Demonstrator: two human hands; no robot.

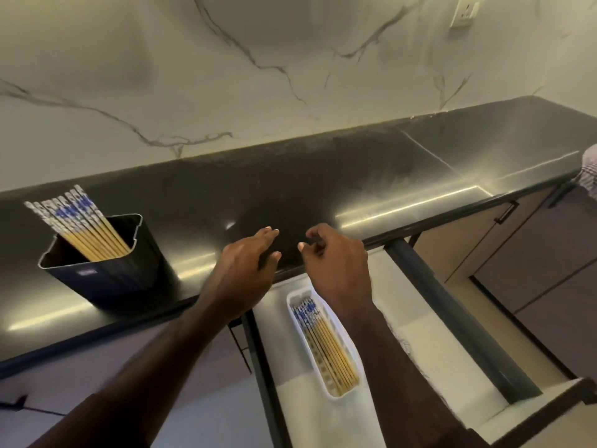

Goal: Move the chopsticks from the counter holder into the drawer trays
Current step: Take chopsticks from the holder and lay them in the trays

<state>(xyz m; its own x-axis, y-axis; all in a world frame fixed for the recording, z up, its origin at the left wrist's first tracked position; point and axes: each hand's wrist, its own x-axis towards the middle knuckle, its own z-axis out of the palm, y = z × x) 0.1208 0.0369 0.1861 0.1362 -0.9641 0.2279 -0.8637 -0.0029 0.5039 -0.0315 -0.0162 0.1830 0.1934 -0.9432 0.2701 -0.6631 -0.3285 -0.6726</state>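
A dark blue holder (106, 273) stands on the black counter at the left, with several bamboo chopsticks (80, 226) with blue-and-white tops leaning out of it to the upper left. A white tray (298, 297) lies in the open drawer (452, 328) below the counter edge and holds several more chopsticks (326, 344) laid flat. My left hand (248, 263) hovers over the counter edge, fingers apart, holding nothing. My right hand (336, 257) is just to its right above the tray's far end, fingers loosely curled and empty. My right forearm hides part of the drawer.
The black counter (323, 176) runs to the right under a marble wall with a socket (465, 11). Brown cabinet doors with dark handles (507, 211) lie right of the drawer. A checked sleeve (589, 169) shows at the right edge.
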